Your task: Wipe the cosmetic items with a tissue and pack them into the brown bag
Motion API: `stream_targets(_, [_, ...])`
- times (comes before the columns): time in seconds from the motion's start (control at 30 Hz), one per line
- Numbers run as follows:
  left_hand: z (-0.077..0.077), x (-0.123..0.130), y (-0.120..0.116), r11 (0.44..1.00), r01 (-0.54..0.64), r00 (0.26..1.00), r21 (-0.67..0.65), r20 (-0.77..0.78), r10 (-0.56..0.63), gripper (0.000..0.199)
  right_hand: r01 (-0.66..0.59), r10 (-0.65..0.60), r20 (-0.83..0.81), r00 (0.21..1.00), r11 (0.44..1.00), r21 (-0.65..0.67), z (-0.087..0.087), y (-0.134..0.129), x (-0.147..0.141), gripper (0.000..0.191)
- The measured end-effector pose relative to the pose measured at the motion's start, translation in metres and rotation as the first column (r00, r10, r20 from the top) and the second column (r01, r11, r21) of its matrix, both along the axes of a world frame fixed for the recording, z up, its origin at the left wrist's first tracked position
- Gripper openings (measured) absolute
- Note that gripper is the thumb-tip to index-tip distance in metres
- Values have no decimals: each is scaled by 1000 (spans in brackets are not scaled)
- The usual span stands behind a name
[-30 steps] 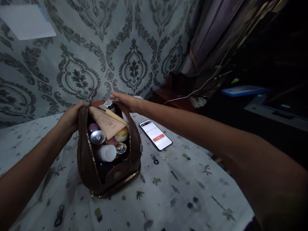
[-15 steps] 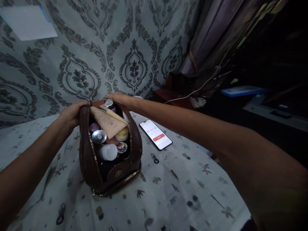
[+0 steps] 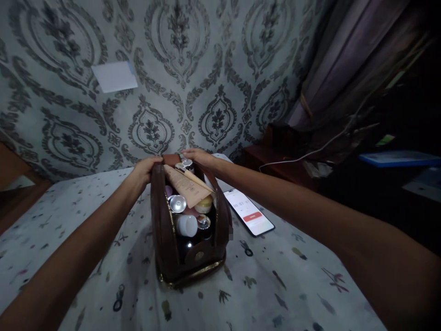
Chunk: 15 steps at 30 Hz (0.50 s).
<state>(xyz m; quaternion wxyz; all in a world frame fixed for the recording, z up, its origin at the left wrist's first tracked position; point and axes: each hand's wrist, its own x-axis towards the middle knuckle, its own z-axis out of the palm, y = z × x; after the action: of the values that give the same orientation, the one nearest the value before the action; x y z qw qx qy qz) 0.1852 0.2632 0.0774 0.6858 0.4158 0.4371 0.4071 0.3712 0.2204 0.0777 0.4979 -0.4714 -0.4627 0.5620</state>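
A brown zippered bag stands unzipped on a patterned white cloth, its mouth facing me. Inside it are a beige tube, a white-capped bottle, a silver round lid, a yellow-and-white jar and other small containers. My left hand grips the bag's far left corner, fingers partly hidden behind it. At the far right corner, beside the brown strap, my right hand holds the bag's rim with its fingers bent over the edge.
A lit phone lies right of the bag, under my right forearm. The patterned wall rises behind, with a white paper on it. A white cable crosses a reddish box at the right, near a blue-edged object.
The view has shifted, so bag, phone and wall paper appear further right and lower. Both hands are still at the bag's far corners, and its contents look unchanged.
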Motion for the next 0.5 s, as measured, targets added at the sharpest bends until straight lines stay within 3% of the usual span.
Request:
stream_targets(0.23, [4, -2, -1, 990, -53, 998, 129, -31, 57, 20, 56, -57, 26, 998, 998, 40, -7, 9, 3, 22])
stream_targets(0.5, [-4, 3, 11, 979, -93, 986, 183, -119, 116, 6, 76, -103, 265, 959, 991, 108, -8, 24, -2, 10])
